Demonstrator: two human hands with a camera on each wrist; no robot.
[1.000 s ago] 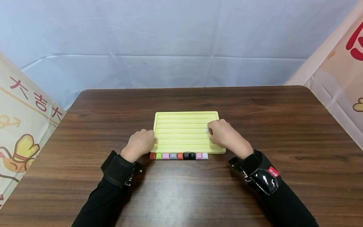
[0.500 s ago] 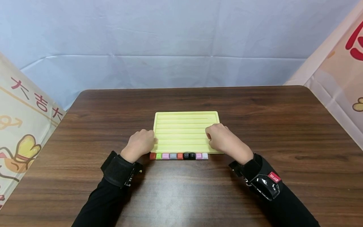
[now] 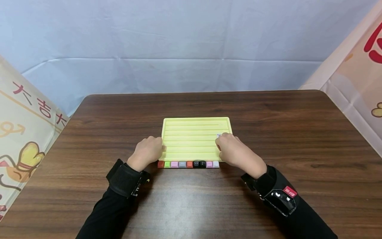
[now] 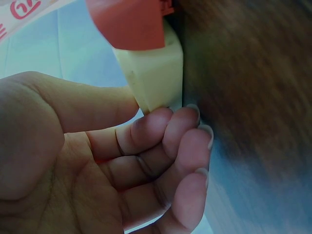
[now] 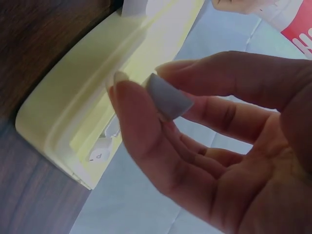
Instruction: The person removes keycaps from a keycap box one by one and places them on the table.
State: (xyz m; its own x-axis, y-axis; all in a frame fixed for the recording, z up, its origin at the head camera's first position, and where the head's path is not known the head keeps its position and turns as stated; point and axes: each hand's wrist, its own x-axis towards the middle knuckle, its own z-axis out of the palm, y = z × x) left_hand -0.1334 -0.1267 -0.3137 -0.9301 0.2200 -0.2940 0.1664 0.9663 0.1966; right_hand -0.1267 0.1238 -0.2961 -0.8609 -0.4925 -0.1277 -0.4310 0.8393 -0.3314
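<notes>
A pale yellow ridged tray (image 3: 191, 130) lies on the table. At its left edge my left hand (image 3: 148, 148) grips the tray's corner; in the left wrist view the thumb and curled fingers (image 4: 187, 151) meet at the tray wall (image 4: 151, 75). Over the tray's right part, my right hand (image 3: 235, 149) pinches a small grey keycap (image 5: 168, 97) between thumb and fingertips, seen in the right wrist view. Below it, white keycaps (image 5: 101, 149), one marked with a letter, sit inside the tray. The head view shows part of a white keycap (image 3: 219, 135) just beyond my right hand.
Along the tray's near edge runs a row of several coloured keycaps (image 3: 182, 164), red, green, pink, grey, black and white. The brown wooden table (image 3: 191, 202) extends around the tray. A pale blue cloth (image 3: 179, 46) hangs behind, with printed cloths at both sides.
My right hand has shifted slightly toward me and left over the tray. A white keycap now shows beyond its knuckles. The left hand and the row of keycaps stay put.
</notes>
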